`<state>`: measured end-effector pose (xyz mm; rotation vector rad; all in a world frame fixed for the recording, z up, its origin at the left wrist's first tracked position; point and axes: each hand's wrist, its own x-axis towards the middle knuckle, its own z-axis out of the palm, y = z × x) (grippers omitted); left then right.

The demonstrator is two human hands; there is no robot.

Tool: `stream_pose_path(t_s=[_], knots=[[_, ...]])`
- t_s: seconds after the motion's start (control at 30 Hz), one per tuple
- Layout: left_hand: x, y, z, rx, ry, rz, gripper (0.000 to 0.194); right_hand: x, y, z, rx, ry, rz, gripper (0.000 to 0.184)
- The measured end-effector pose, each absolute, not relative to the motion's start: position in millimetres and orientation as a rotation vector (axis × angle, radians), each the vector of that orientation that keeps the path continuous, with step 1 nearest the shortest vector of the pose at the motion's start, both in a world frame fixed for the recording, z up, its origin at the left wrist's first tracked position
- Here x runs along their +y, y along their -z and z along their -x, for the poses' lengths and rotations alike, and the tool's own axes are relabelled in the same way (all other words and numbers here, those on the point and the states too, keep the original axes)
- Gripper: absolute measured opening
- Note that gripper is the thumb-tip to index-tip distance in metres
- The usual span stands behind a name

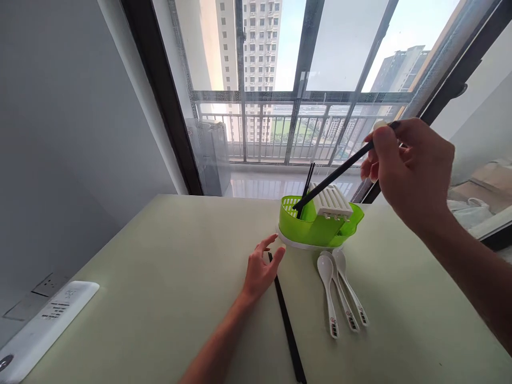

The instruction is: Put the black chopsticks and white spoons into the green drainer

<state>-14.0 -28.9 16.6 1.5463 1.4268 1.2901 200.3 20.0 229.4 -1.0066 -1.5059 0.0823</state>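
My right hand (pixel 416 165) is raised at the right, its thumb and fingers pinched around the upper end of black chopsticks (pixel 340 169). They slant down to the left, with the lower end over the left compartment of a green cutlery holder (pixel 300 229); whether they touch it I cannot tell. More black chopsticks (pixel 307 184) stand in that compartment. On the table, my left hand (pixel 262 269) rests open in front of the holder, thumb and fingers apart. Beside its thumb lie further black chopsticks (pixel 286 320), partly hidden at the top by the hand.
Three white spoons (pixel 330 298) lie fanned out in front of the holder, which has a white slotted block (pixel 330 200) on it. A white power strip-like device (pixel 60 320) is at the table's left edge. Behind the pale table (pixel 180 256) is a glass window.
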Motion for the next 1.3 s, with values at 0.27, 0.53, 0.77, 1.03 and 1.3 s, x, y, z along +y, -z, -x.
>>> stream_pose_path(t_s=[0.27,0.53,0.77,1.03,1.3], knots=[[-22.2,-6.2,21.2,1.604,-1.361,-1.444,0.043,101.3,-204.9,-196.7,-1.82,-0.191,1.319,0.034],[-22.1,-5.9,20.0,1.588,-1.372,-1.459,0.039,132.3,-182.7,-191.5,-2.013,-0.232,1.413,0.036],[-18.1,-3.5,22.0,1.561,-1.443,-1.315,0.039,111.8,-187.7,-184.3,-1.85,0.098,1.333,0.036],[-10.4,-1.1,30.7,1.569,-1.668,-1.046,0.036,11.8,-165.8,-148.6,-2.626,0.106,1.338,0.024],[-8.7,1.8,32.5,1.579,-1.677,-1.056,0.04,-47.1,-77.6,-126.7,-3.004,-0.257,1.536,0.043]])
